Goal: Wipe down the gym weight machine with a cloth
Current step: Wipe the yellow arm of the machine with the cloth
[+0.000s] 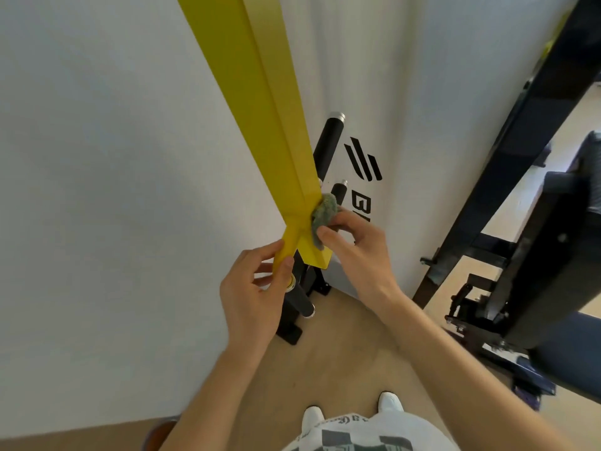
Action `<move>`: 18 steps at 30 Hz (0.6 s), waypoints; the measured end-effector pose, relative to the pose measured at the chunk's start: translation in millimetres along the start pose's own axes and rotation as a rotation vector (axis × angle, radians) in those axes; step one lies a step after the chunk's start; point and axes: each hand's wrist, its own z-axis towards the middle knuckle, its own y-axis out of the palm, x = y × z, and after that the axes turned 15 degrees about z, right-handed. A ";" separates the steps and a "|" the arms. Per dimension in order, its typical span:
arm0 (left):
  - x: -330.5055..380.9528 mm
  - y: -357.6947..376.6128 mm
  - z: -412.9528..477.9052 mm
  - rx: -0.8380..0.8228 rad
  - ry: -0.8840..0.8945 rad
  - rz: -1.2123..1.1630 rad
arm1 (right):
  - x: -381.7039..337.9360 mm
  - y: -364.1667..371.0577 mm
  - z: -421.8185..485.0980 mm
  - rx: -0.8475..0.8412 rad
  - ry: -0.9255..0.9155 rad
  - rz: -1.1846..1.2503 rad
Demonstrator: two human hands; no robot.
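The right hand [354, 242] is curled around a bunched grey-green cloth [325, 213]. The thumb and fingers pinch the cloth and hold it against the right-hand face of the yellow beam [260, 109], just above the beam's lower end. The cloth touches the beam at the point where the two long faces meet the short flared end plates.

The left hand [257, 288] grips the lower end of the same beam from the left. The thumb lies on the near face and the index finger wraps along the left edge; the remaining fingers are loosely bent behind it. The two hands are near each other but do not touch, with the beam's end between them.

The yellow beam runs diagonally from the top of the view down to the hands, with a ridge along its centre.

Behind and below the beam, black pegs [328, 141] with metal end caps project from a black upright stand. A white panel [406, 92] carrying a black striped logo stands to the right of the pegs. Further right, a black frame [520, 141] slopes upward, with a black pad [553, 255] mounted beside it. The wall [97, 157] on the left is white. The floor [341, 336] is light wood, and white shoes [390, 402] show at the bottom edge.
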 end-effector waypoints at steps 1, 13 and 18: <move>-0.5 0.3 -0.8 0.005 0.000 -0.001 | 1.0 3.6 -0.6 -0.012 -0.026 0.022; -4.3 6.2 -4.8 0.069 0.012 0.023 | 41.2 5.9 2.0 -0.030 -0.341 -0.211; -11.3 6.9 1.0 0.097 0.001 0.049 | 88.9 -6.4 3.3 -0.012 -0.182 -0.283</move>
